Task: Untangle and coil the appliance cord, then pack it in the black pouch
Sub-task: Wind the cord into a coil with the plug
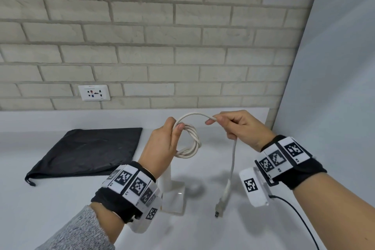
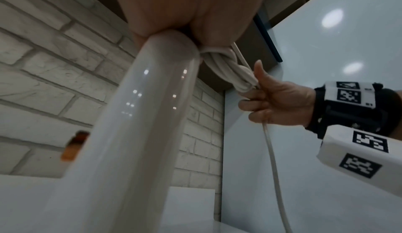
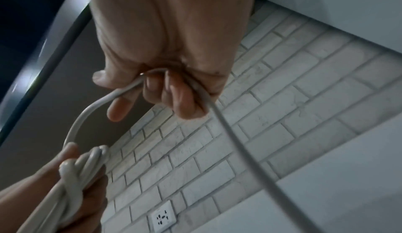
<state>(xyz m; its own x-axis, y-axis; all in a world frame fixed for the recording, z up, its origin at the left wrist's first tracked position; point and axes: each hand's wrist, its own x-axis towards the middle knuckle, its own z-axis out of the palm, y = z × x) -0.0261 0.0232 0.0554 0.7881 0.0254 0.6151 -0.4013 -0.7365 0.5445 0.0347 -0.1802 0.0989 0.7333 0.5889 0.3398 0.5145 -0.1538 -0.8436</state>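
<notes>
The white appliance cord [image 1: 192,140] is partly wound into a small coil of several loops, which my left hand [image 1: 176,126] grips with thumb over the loops, above the counter. From the coil the cord arcs right to my right hand [image 1: 214,120], which pinches it between thumb and forefinger. The rest runs through that fist and hangs down to the plug end [image 1: 220,207] near the counter. The right wrist view shows the pinch [image 3: 139,85] and the coil [image 3: 80,176]. The black pouch [image 1: 87,152] lies flat on the counter at the left, apart from both hands.
A white cylindrical appliance [image 1: 166,178] on a clear base stands right under my left hand and fills the left wrist view [image 2: 141,116]. A brick wall with a socket [image 1: 94,92] stands behind. A white panel [image 1: 334,67] closes the right side. A black cable [image 1: 294,209] trails from my right wrist.
</notes>
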